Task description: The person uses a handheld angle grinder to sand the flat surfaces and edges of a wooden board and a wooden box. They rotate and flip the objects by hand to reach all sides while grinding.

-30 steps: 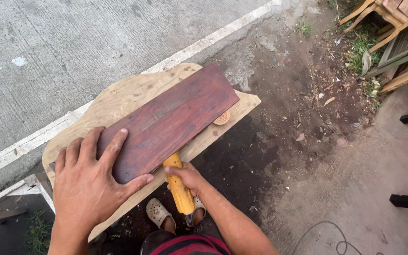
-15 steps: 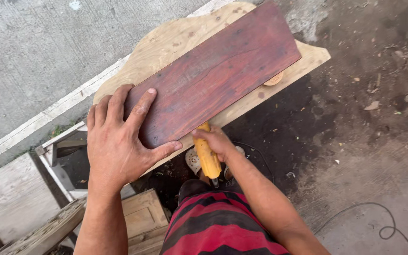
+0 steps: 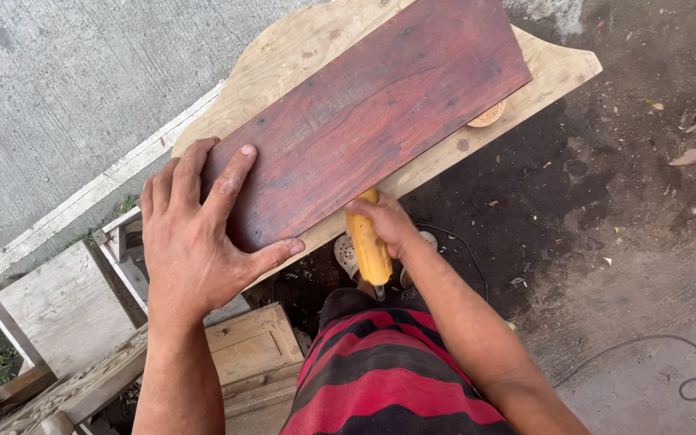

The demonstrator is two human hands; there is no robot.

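Out on bare dirt beside a concrete slab, the view has drawn closer while your left hand (image 3: 199,234) stays fingers-spread atop the reddish board (image 3: 364,121) on the pale plywood bench (image 3: 553,68), your right hand (image 3: 384,225) fist-closed around the yellow-handled tool (image 3: 370,250) at its near edge.

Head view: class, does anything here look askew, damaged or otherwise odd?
The red-brown board lies slantwise on the pale plywood sheet, which has an uneven, wavy-cut edge. The left hand presses flat on the board's near end; the right hand grips a yellow tool handle at its edge. Nothing looks spilled or broken.
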